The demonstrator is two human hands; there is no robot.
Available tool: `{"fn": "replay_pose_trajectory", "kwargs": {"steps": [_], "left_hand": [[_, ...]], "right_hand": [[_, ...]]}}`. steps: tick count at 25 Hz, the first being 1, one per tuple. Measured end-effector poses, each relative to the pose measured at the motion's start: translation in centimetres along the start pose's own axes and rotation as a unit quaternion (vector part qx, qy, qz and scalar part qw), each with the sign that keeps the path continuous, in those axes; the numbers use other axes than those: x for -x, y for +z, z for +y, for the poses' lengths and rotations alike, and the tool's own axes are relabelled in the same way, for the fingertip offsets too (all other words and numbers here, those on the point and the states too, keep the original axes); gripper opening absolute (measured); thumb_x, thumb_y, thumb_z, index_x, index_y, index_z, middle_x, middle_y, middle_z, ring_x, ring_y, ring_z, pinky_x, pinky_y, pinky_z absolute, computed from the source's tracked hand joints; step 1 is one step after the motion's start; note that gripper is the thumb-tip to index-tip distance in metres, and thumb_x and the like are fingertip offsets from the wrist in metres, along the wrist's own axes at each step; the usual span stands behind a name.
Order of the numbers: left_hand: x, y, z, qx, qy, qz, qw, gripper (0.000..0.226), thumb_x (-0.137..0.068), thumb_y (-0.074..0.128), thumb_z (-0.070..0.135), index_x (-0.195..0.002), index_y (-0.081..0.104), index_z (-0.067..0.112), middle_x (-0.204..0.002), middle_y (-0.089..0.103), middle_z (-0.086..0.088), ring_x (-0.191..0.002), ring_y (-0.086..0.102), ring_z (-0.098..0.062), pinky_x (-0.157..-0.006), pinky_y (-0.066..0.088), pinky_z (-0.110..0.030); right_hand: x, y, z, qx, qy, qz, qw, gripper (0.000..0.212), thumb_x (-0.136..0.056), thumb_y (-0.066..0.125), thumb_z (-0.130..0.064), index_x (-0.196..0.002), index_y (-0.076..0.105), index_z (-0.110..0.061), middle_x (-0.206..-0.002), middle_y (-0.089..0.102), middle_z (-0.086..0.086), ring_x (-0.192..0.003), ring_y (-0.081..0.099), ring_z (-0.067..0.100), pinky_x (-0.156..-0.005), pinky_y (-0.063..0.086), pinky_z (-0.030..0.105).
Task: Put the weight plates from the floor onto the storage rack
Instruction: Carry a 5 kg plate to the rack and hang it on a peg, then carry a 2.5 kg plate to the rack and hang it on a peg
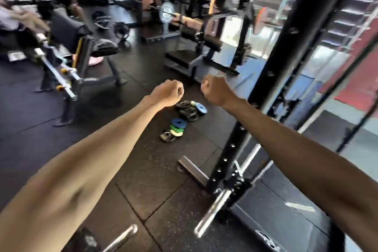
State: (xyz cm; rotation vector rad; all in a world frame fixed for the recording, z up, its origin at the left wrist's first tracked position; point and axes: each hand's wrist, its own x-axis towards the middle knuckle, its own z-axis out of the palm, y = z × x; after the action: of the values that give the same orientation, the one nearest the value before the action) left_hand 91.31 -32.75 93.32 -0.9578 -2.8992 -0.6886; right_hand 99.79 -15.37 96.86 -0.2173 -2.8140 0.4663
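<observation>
Both arms reach forward over the dark rubber floor [143, 170]. The left hand [167, 93] is curled into a loose fist and holds nothing. The right hand [215, 91], just beside it, is also fisted and holds nothing. The two hands are near each other but do not touch.

The weight plates [187, 111] lie on the floor beyond the hands, in a loose line running from near to far. At the far end is a heap of black plates with a blue plate [200, 108] at its right edge. Nearer sits a second small stack: another blue plate [179, 122] on top, a green plate [176, 128] and a pale one under it, and a black plate [166, 135] at the near left.

The storage rack [263, 92] stands to the right of the plates, a black upright with a row of holes. A chrome peg [214, 214] juts from its base toward the near side and carries no plate. A padded bench [81, 32] stands at far left.
</observation>
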Motion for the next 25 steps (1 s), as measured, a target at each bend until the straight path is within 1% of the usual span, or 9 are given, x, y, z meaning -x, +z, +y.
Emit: {"fn": "replay_pose_trajectory", "kwargs": {"steps": [3, 5, 8, 11, 14, 19, 22, 24, 25], "left_hand": [[0.5, 0.0, -11.0, -0.01, -0.078, -0.048, 0.996, 0.023, -0.092, 0.045, 0.017, -0.088, 0.068, 0.02, -0.091, 0.072, -0.012, -0.081, 0.071, -0.033, -0.079, 0.059, -0.043], [1.0, 0.5, -16.6, -0.008, -0.125, -0.079, 0.989, 0.024, -0.092, 0.043, 0.018, -0.085, 0.066, 0.02, -0.087, 0.072, -0.009, -0.075, 0.07, -0.031, -0.077, 0.059, -0.043], [1.0, 2.2, -22.4, 0.012, -0.169, -0.096, 0.981, 0.027, -0.092, 0.042, 0.016, -0.085, 0.068, 0.017, -0.082, 0.073, -0.009, -0.069, 0.07, -0.027, -0.072, 0.06, -0.04], [-0.2, 5.1, -25.9, 0.058, -0.196, -0.106, 0.973, 0.029, -0.096, 0.042, 0.016, -0.091, 0.07, 0.013, -0.079, 0.074, -0.008, -0.067, 0.072, -0.022, -0.068, 0.06, -0.036], [-3.9, 8.5, -28.4, 0.08, -0.214, -0.139, 0.964, 0.029, -0.098, 0.042, 0.019, -0.093, 0.07, 0.015, -0.075, 0.074, -0.007, -0.063, 0.072, -0.019, -0.067, 0.061, -0.036], [-13.8, 13.7, -31.7, 0.084, -0.217, -0.194, 0.953, 0.028, -0.1, 0.043, 0.022, -0.098, 0.069, 0.014, -0.082, 0.073, -0.007, -0.069, 0.073, -0.021, -0.074, 0.061, -0.04], [-21.0, 16.7, -32.5, 0.083, -0.212, -0.239, 0.944, 0.027, -0.101, 0.044, 0.022, -0.099, 0.07, 0.012, -0.083, 0.073, -0.008, -0.073, 0.072, -0.024, -0.076, 0.061, -0.041], [-25.1, 18.3, -32.6, 0.073, -0.214, -0.283, 0.932, 0.026, -0.101, 0.044, 0.024, -0.098, 0.069, 0.017, -0.088, 0.071, -0.006, -0.079, 0.07, -0.025, -0.079, 0.06, -0.044], [-27.1, 19.1, -32.9, 0.067, -0.213, -0.302, 0.927, 0.025, -0.101, 0.044, 0.025, -0.097, 0.068, 0.019, -0.089, 0.07, -0.005, -0.08, 0.069, -0.025, -0.08, 0.059, -0.045]], "right_hand": [[-5.3, 8.7, -5.5, 0.012, -0.034, -0.107, 0.994, 0.024, -0.095, 0.047, -0.026, -0.096, 0.065, -0.01, -0.097, 0.07, 0.018, -0.093, 0.066, 0.039, -0.081, 0.054, 0.041], [-7.3, 13.4, -7.9, 0.021, -0.054, -0.159, 0.986, 0.025, -0.094, 0.049, -0.025, -0.099, 0.066, -0.008, -0.102, 0.071, 0.02, -0.098, 0.066, 0.039, -0.08, 0.051, 0.039], [-9.8, 19.3, -9.6, 0.028, -0.056, -0.231, 0.971, 0.028, -0.092, 0.048, -0.031, -0.101, 0.066, -0.013, -0.106, 0.072, 0.017, -0.102, 0.067, 0.036, -0.084, 0.053, 0.04], [-12.5, 23.4, -9.5, 0.021, -0.058, -0.27, 0.961, 0.029, -0.094, 0.048, -0.027, -0.105, 0.067, -0.008, -0.11, 0.071, 0.018, -0.107, 0.064, 0.036, -0.087, 0.052, 0.042], [-15.7, 27.3, -7.6, 0.012, -0.045, -0.299, 0.953, 0.029, -0.096, 0.048, -0.028, -0.106, 0.066, -0.008, -0.112, 0.07, 0.018, -0.108, 0.064, 0.037, -0.087, 0.052, 0.043], [-23.2, 33.6, -1.9, -0.031, -0.002, -0.336, 0.941, 0.031, -0.098, 0.046, -0.026, -0.11, 0.064, -0.003, -0.113, 0.068, 0.02, -0.106, 0.063, 0.039, -0.085, 0.053, 0.043], [-27.8, 36.8, 2.9, -0.053, 0.038, -0.364, 0.929, 0.024, -0.098, 0.046, -0.026, -0.094, 0.059, -0.006, -0.108, 0.067, 0.022, -0.102, 0.064, 0.04, -0.077, 0.048, 0.038], [-29.8, 38.2, 5.7, -0.071, 0.066, -0.399, 0.912, 0.021, -0.1, 0.043, -0.019, -0.082, 0.05, -0.01, -0.102, 0.065, 0.024, -0.102, 0.063, 0.04, -0.071, 0.04, 0.033], [-31.0, 38.6, 6.9, -0.075, 0.079, -0.412, 0.905, 0.023, -0.1, 0.042, -0.017, -0.08, 0.049, -0.009, -0.102, 0.064, 0.024, -0.103, 0.063, 0.039, -0.072, 0.038, 0.032]]}}
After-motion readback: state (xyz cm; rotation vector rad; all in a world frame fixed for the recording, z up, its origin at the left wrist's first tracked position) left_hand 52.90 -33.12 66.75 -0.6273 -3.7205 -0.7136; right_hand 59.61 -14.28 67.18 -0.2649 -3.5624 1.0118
